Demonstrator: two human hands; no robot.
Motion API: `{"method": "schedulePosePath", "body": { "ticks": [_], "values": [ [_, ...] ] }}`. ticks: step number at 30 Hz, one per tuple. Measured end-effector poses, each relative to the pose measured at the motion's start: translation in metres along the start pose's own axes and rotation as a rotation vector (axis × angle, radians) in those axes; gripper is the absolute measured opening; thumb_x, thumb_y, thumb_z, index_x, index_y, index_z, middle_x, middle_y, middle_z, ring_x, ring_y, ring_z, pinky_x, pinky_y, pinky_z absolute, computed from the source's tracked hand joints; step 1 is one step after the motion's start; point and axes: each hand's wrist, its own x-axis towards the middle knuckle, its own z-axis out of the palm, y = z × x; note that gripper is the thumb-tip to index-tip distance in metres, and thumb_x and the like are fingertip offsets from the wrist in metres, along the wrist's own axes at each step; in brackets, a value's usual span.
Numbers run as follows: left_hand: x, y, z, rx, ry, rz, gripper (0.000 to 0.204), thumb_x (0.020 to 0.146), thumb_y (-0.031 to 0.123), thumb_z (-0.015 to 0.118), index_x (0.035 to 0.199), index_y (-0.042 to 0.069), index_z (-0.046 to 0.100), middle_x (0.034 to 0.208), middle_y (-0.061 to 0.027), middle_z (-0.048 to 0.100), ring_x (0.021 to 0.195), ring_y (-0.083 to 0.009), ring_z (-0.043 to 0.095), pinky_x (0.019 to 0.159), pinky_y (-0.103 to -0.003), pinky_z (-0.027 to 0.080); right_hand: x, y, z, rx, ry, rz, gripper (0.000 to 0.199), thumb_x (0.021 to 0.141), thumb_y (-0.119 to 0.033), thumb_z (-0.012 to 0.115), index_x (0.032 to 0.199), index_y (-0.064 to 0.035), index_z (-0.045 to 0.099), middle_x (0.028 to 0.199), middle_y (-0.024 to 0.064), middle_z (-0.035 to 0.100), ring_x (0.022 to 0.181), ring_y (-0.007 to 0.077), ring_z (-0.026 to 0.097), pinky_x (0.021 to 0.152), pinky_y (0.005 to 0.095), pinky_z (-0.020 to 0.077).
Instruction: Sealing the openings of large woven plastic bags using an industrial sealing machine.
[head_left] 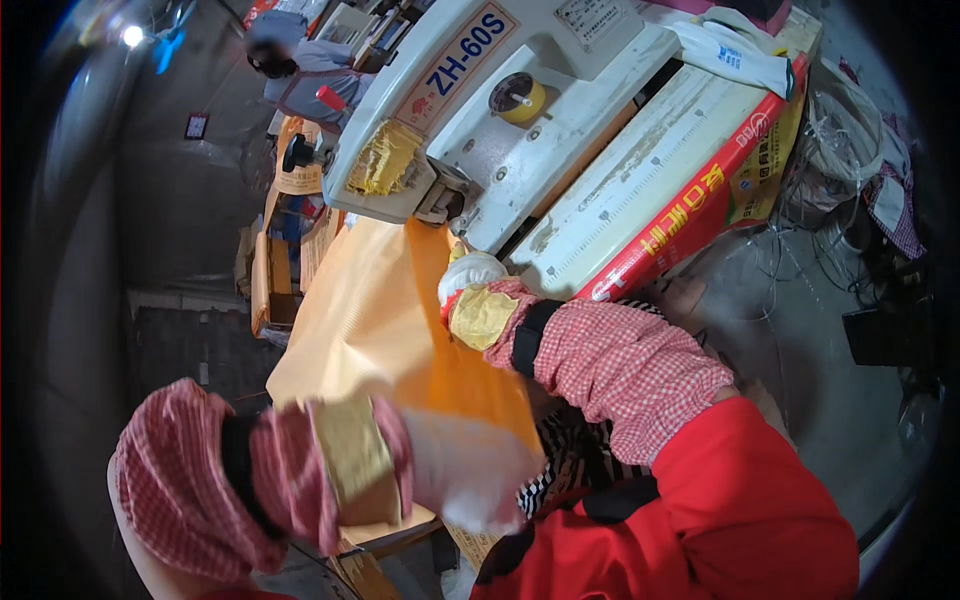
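A large white sewing machine (560, 110) stands ahead of me, a black-and-yellow knob on its body. Under its head, at the metal foot, runs a tan and orange sheet (370, 300), which looks like a woven bag and hangs down towards me. My right hand (472, 275), in a white glove, is closed at the sheet's upper right edge, close beside the foot; its fingertips are mostly hidden. Lower down, my left hand (480, 480), also white-gloved, lies over the sheet's lower part. Motion blurs it, so its fingers cannot be made out. Checked oversleeves with black bands cover both forearms.
Right of the machine runs a worn white bed (620, 170), with a red printed strip (690, 200) along its edge. White gloves (735, 60) lie on its far end. Tangled clear strands (830, 150) hang at the right. Another person (310, 75) is at the far left, beyond brown bags (272, 285).
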Motion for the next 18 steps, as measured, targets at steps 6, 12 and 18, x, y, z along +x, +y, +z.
{"method": "schedulePosePath", "body": {
  "ticks": [6, 12, 18],
  "values": [
    [-0.042, -0.029, -0.045, 0.231, -0.116, -0.355, 0.036, 0.078, 0.038, 0.052, 0.094, 0.007, 0.061, 0.085, -0.0144, 0.062, 0.082, -0.0324, 0.058, 0.073, -0.039, 0.045, -0.048, -0.048, 0.087, -1.773, 0.194, 0.608, 0.025, 0.088, -0.031, 0.039, 0.091, -0.0153, 0.059, 0.081, 0.0077, 0.059, 0.073, 0.0262, 0.056, 0.065, 0.043, 0.0458],
    [-0.1, -0.026, -0.06, 0.419, 0.159, -1.147, 0.031, 0.073, 0.044, 0.058, 0.084, 0.017, 0.069, 0.077, -0.0062, 0.065, 0.08, -0.0251, 0.062, 0.067, -0.035, 0.049, -0.062, -0.025, 0.124, -2.814, 0.406, 1.149, 0.023, 0.086, -0.028, 0.043, 0.086, -0.0144, 0.061, 0.08, 0.0085, 0.06, 0.072, 0.0258, 0.057, 0.064, 0.0428, 0.0463],
    [-0.124, -0.021, -0.059, 0.609, 0.301, -0.723, 0.037, 0.066, 0.042, 0.061, 0.073, 0.005, 0.066, 0.068, -0.0129, 0.06, 0.07, -0.0289, 0.059, 0.065, -0.035, 0.048, -0.038, -0.017, 0.057, -3.729, 0.618, 2.152, 0.018, 0.082, -0.022, 0.05, 0.08, -0.0126, 0.065, 0.079, 0.0094, 0.061, 0.071, 0.0243, 0.059, 0.062, 0.0412, 0.0472]
  ]
}}
